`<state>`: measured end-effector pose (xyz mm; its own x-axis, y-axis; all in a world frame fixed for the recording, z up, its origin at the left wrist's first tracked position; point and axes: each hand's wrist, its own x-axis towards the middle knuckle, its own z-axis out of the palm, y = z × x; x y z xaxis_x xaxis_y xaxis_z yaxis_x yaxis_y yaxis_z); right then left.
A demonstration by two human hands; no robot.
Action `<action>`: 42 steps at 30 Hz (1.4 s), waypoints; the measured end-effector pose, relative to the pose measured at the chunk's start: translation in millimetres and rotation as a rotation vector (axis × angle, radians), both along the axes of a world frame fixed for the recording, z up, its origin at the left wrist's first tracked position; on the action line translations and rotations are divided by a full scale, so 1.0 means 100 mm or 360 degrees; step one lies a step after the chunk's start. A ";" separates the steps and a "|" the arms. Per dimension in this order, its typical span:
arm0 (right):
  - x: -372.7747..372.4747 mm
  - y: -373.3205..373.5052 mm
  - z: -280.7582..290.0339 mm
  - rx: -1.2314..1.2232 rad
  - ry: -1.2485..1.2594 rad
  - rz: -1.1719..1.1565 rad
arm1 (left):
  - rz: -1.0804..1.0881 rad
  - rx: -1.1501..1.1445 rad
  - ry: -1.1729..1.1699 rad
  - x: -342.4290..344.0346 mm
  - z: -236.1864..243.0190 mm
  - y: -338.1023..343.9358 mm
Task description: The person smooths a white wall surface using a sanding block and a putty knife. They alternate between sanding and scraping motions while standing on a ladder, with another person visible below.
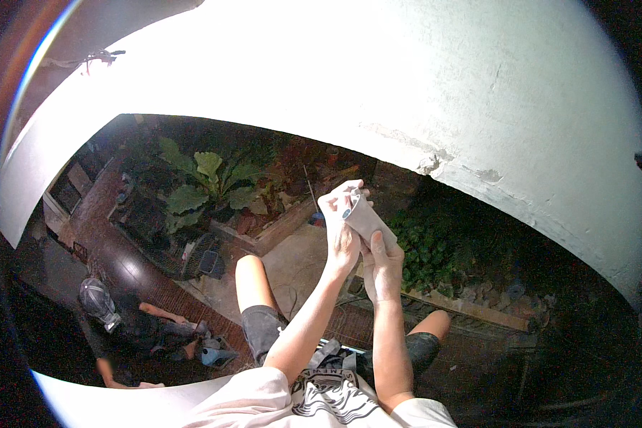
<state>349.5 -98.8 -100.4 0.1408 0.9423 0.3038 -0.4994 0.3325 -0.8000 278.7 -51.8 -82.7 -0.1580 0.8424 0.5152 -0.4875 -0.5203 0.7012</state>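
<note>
Both of my hands are raised together in front of me, below a white wall. A pale grey, sleeve-like piece (370, 220), perhaps folded sheet or sandpaper, is between them; its upper end looks open, with a small bluish spot inside. My left hand (341, 225) grips its upper left side, fingers bent over the top end. Around its lower right end my right hand (382, 265) is closed, thumb lying along its face. What the piece is made of cannot be made out.
The white wall (478, 93) arches overhead, its lower edge chipped. Far below are leafy plants (209, 165), paving and a brick-edged bed (282, 230). At lower left, a person in dark clothes and a cap (98, 299) is beside a blue-grey container (216, 356).
</note>
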 end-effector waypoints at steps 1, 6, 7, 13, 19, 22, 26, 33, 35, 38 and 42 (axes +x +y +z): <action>-0.01 -0.01 0.00 -0.0065 -0.0004 -0.0064 | 0.0090 0.0060 0.0131 -0.03 0.02 0.01; -0.05 0.07 0.09 -0.0235 -0.0234 -0.0362 | 0.0164 0.0260 0.0403 -0.15 0.10 -0.03; -0.06 0.11 0.12 -0.0256 -0.0132 -0.0381 | 0.0161 0.0257 0.0441 -0.16 0.11 -0.02; 0.05 0.37 0.29 -0.0331 -0.0250 -0.0146 | 0.0087 0.0176 0.0364 -0.37 0.20 0.29; 0.22 0.42 0.72 0.0282 -0.1245 -0.0208 | -0.0147 -0.0172 -0.0383 -0.62 0.32 0.63; 0.35 0.48 1.06 0.0482 -0.1629 -0.0265 | -0.0144 -0.0276 -0.0431 -0.70 0.43 0.75; 0.42 0.60 1.34 0.0207 -0.1376 -0.0251 | -0.0451 -0.0325 -0.0241 -0.69 0.50 0.75; 0.38 0.68 1.39 0.0083 -0.1484 -0.0494 | -0.0516 -0.0005 -0.0609 -0.56 0.49 0.72; 0.35 0.73 1.44 -0.0088 -0.1545 -0.0526 | -0.0473 0.0039 -0.0678 -0.65 0.54 0.75; 0.26 0.83 1.53 0.0275 -0.0868 -0.0244 | -0.0418 0.0037 -0.0776 -0.77 0.63 0.78; 0.24 0.86 1.65 0.0042 -0.0745 0.0316 | -0.0255 0.0179 -0.0498 -0.74 0.70 0.77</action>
<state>373.8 -13.2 64.1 -0.1968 0.9283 0.3154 -0.1450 0.2906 -0.9458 204.6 24.8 -12.9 -0.1933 0.8101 0.5535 -0.7510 -0.4852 0.4478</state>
